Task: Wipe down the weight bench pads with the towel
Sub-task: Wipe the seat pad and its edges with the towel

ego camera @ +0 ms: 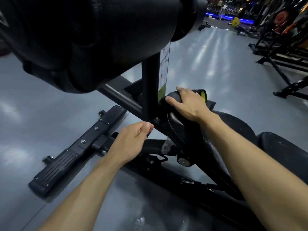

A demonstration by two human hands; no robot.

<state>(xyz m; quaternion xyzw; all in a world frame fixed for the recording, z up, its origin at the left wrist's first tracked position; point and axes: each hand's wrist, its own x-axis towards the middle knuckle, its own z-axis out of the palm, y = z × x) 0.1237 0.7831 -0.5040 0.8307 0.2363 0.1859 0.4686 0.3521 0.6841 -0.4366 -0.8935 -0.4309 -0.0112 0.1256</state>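
A dark towel (207,100) with a yellow-green patch lies over the front end of the black seat pad (233,124). My right hand (188,102) presses down flat on the towel, fingers spread over it. My left hand (131,140) hovers lower left beside the bench frame, fingers loosely curled with thumb and fingertips together, holding nothing that I can see. A big black roller pad (100,35) fills the upper left, carried on a black upright post (150,87). A second pad (283,147) shows at the right edge.
A black foot bar (80,149) with bolts and ribbed grip lies on the grey floor at left. A white instruction label (164,70) hangs on the post. Dark racks (283,52) and a yellow weight plate (235,21) stand at the far right.
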